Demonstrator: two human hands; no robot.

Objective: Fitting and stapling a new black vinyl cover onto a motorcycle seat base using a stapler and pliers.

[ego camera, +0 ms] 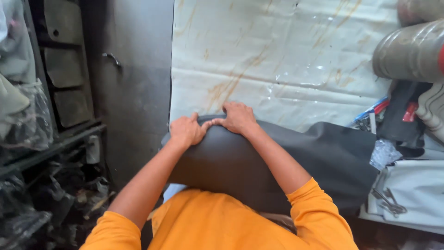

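Note:
A rounded cushion covered in black leather-like material [222, 162] lies in front of me on a stained white sheet [277, 60]. My left hand [186, 131] presses on the cover's far left edge, fingers curled over it. My right hand [238, 116] grips the same far edge just beside it, and the thumbs nearly touch. More of the black material [337, 153] spreads out flat to the right. Orange sleeves cover my upper arms.
A dark metal door with a small handle [112, 57] stands at the left, beside shelves of plastic-wrapped parts [27, 125]. Rolled grey material [409, 51] lies at the upper right. Scissors [391, 203] rest on white fabric at the right, near blue and red tools [377, 110].

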